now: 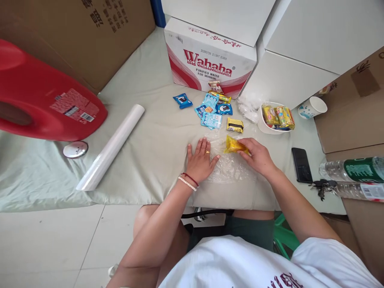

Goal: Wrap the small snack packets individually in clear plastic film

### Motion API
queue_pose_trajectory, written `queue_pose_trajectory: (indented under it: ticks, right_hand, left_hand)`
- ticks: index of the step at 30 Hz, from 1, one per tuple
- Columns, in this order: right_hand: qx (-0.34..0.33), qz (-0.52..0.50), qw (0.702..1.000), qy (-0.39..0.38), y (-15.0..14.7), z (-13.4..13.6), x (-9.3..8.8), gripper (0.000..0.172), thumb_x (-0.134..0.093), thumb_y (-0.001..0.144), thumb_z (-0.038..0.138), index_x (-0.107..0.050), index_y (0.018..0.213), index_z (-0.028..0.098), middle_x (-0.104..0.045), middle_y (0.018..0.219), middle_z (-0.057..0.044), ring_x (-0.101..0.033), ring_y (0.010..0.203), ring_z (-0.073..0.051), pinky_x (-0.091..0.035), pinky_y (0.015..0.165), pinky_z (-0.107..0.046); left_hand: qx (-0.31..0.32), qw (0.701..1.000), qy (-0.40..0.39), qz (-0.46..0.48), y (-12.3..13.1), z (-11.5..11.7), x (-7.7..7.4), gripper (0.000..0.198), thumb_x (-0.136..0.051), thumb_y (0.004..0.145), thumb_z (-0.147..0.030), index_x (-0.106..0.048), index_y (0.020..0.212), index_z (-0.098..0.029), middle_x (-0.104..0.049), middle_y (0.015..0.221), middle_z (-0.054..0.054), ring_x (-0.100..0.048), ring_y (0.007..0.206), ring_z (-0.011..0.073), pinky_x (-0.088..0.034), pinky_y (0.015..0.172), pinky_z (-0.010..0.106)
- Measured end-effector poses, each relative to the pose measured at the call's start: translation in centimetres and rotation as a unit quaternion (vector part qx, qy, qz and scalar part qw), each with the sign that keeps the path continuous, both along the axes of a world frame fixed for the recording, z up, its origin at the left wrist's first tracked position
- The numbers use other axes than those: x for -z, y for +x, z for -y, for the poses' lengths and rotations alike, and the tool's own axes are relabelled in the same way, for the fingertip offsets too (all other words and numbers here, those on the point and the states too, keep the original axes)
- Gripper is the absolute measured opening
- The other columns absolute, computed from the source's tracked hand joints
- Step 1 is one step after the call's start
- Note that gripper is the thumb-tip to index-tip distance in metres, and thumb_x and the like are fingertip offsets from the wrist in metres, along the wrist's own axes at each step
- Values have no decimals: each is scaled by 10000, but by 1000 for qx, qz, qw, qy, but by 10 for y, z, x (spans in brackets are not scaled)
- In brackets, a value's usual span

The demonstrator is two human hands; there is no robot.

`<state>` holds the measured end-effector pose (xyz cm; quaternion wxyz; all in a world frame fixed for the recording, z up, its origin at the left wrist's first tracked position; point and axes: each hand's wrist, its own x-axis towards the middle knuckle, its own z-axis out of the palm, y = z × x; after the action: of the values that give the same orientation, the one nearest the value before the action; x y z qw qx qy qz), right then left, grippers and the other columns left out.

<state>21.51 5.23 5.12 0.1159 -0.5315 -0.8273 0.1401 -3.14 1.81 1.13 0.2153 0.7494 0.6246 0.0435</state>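
Observation:
My right hand (pixel 257 157) grips a yellow snack packet (pixel 232 145) between thumb and fingers, over a crinkled sheet of clear plastic wrap (pixel 229 170). Flat on the cloth, with fingers spread, lies my left hand (pixel 200 160) at the left edge of that sheet. Just beyond the held packet is another yellow packet (pixel 235 125) with a dark stripe. Behind it sit several blue snack packets (pixel 211 120) in a loose pile, and one dark blue packet (pixel 182 101) lies apart to the left.
A roll of plastic wrap (pixel 112 146) and a red jug (pixel 51 96) are at left. A white tub (pixel 268 128) of snacks, a paper cup (pixel 312 107), a phone (pixel 301 165) and bottles (pixel 357 170) stand or lie at right. A Wahaba-style printed carton (pixel 207 60) blocks the back.

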Motion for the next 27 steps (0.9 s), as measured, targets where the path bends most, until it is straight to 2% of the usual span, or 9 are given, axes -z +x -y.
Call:
queue_pose_trajectory:
  ticks: [4, 7, 13, 16, 18, 20, 22, 25, 27]
  right_hand:
    - [-8, 46, 997, -61, -12, 12, 11, 458, -559, 1016, 332, -606, 1464, 250, -611, 1486, -126, -690, 1208, -313, -611, 949, -450]
    - [12, 7, 999, -34, -9, 24, 14, 494, -556, 1029, 394, -560, 1502, 249, -492, 1593, -152, -666, 1252, -317, -620, 923, -454]
    - [-50, -75, 996, 1, 26, 75, 22, 476, -644, 992, 492, -606, 1433, 316, -655, 1363, -146, -624, 1240, -344, -556, 1035, -559]
    - [-39, -61, 997, 1, 33, 97, 39, 355, -609, 1012, 427, -687, 1342, 321, -676, 1350, -147, -616, 1198, -359, -546, 1006, -600]
    - [-18, -74, 997, 12, 31, 103, 47, 296, -516, 1048, 333, -747, 1233, 320, -713, 1272, -132, -620, 1153, -335, -556, 976, -576]
    - [-19, -95, 995, 11, 28, 100, 45, 320, -475, 1052, 282, -776, 1152, 320, -734, 1219, -116, -620, 1127, -317, -558, 971, -557]
    - [-33, -121, 992, 1, 26, 90, 35, 304, -486, 1046, 297, -779, 1122, 320, -733, 1234, -107, -623, 1140, -307, -546, 997, -558]
    - [-19, -173, 985, -16, 24, 61, 14, 272, -512, 1038, 359, -770, 1105, 304, -717, 1263, -103, -645, 1159, -278, -533, 1023, -515]
    - [23, -204, 978, -46, 24, 34, 6, 274, -539, 1012, 401, -772, 1075, 268, -728, 1186, -100, -675, 1071, -252, -550, 954, -442]
  left_hand:
    - [-9, 1000, 21, 10, -5, -1, 5, 665, -249, 1096, -477, -333, 1676, -163, -209, 1775, 116, -195, 1660, 278, -128, 1327, 644]
    - [-13, 999, 41, 27, -12, -3, 8, 616, -265, 1094, -400, -375, 1661, -187, -244, 1769, 102, -263, 1640, 263, -189, 1329, 593]
    - [-43, 994, 81, 65, -24, -13, 12, 560, -360, 1050, -268, -510, 1579, -166, -334, 1738, 140, -390, 1579, 296, -318, 1297, 532]
    - [-62, 988, 115, 76, -27, -15, 8, 574, -432, 1000, -193, -528, 1565, -185, -283, 1761, 121, -312, 1613, 338, -320, 1292, 565]
    - [-41, 986, 147, 64, -28, -14, 3, 607, -459, 968, -126, -551, 1551, -269, -239, 1780, 43, -165, 1662, 332, -211, 1323, 612]
    - [5, 984, 173, 52, -29, -14, 0, 646, -467, 934, -62, -605, 1496, -350, -269, 1768, -37, -68, 1680, 292, -80, 1338, 637]
    - [58, 982, 174, 54, -31, -14, -1, 656, -472, 892, -19, -676, 1407, -370, -407, 1708, -61, -103, 1678, 257, -8, 1340, 636]
    - [94, 985, 124, 72, -39, -18, 0, 647, -477, 806, 4, -742, 1300, -317, -620, 1551, -17, -292, 1629, 248, -30, 1342, 635]
    - [92, 988, 86, 88, -49, -21, -1, 725, -461, 737, 14, -714, 1348, -284, -626, 1547, 14, -353, 1600, 244, -87, 1337, 635]
